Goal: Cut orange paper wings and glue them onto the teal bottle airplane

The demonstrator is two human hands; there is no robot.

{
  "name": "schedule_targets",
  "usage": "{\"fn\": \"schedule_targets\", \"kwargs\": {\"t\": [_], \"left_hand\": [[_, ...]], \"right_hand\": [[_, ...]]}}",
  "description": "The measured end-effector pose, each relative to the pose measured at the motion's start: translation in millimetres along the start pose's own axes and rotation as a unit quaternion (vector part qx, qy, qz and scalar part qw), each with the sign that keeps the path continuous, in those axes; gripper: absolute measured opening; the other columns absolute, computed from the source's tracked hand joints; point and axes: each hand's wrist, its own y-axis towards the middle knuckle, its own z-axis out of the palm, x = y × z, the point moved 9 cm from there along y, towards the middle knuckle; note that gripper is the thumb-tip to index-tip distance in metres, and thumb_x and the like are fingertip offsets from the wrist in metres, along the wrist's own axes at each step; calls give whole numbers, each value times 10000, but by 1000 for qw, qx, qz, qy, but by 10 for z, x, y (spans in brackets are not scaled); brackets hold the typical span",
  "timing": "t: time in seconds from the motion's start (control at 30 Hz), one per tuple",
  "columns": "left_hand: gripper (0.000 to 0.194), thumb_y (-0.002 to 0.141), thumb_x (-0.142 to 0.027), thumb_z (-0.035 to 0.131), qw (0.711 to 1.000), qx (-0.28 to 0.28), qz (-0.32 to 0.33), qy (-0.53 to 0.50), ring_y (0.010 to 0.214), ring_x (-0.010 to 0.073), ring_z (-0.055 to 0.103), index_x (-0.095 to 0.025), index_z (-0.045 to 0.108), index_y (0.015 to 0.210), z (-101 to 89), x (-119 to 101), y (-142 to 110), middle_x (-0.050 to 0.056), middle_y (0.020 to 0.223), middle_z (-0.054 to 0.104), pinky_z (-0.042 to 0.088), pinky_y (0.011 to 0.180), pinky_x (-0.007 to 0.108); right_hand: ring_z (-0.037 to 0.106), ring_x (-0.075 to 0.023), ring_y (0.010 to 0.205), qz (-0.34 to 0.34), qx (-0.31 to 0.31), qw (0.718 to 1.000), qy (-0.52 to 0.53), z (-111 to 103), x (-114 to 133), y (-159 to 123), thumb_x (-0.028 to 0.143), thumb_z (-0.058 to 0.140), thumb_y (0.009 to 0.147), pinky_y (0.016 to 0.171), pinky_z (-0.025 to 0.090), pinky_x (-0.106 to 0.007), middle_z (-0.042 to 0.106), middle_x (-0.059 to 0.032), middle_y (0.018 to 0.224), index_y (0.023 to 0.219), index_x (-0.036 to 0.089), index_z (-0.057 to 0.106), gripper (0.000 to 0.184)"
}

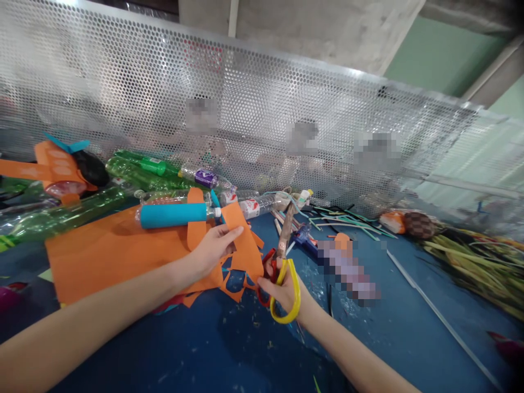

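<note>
Left hand [213,248] pinches orange paper piece [244,245] above scraps [232,293], near blue-wrapped bottle [174,215]. Right hand [284,289] grips scissors [283,245], thumb at piece's lower end; blades look together, off paper. Likely trimming step; next cut calls for lining up blades, paper.

Both forearms are bared and angled inward. The left forearm [106,316] is extended from the lower left, and its hand [213,250] is held in a pinch, the thumb pointed rightward and the fingers partly hidden. The right forearm [347,344] is extended from the lower right; the right hand [289,289] is curled in a grip, its thumb directed leftward. The hands are held near each other, apart.
</note>
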Motion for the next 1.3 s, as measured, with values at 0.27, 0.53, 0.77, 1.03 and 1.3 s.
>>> {"fn": "schedule_targets", "kwargs": {"t": [0.27,0.53,0.77,1.03,1.3], "left_hand": [[276,739,-373,670,996,-32,30,76,728,176,616,-161,690,915,-144,-90,57,61,823,687,467,636,271],[269,727,-371,689,991,13,19,131,649,166,626,-148,657,875,71,-97,-84,56,787,684,481,598,277],[238,767,-383,639,992,16,23,126,637,148,609,-153,653,829,182,-135,-171,28,741,670,474,611,271],[257,751,-391,648,985,0,18,171,589,147,589,-139,663,803,198,-174,-211,33,688,657,452,552,257],[272,780,-418,606,977,11,32,211,635,161,606,-148,632,802,223,-178,-242,36,730,662,461,564,255]], "right_hand": [[497,-122,509,52,113,992,-15,227,-180,-107,451,676,662,493,430,-246,477,47,565,649,223,383,372],[558,-211,877,-58,150,981,-112,161,214,-261,516,288,920,851,434,-347,594,-64,926,962,205,542,405],[506,-135,506,-4,95,993,-66,158,-59,-287,558,233,910,511,453,-263,473,15,597,726,212,450,448],[468,-147,518,-67,113,980,-152,177,268,-301,547,221,905,522,413,-273,440,20,543,659,228,396,439],[472,-147,512,-91,100,970,-201,182,391,-302,524,224,907,500,392,-271,477,9,573,684,225,399,412]]}}
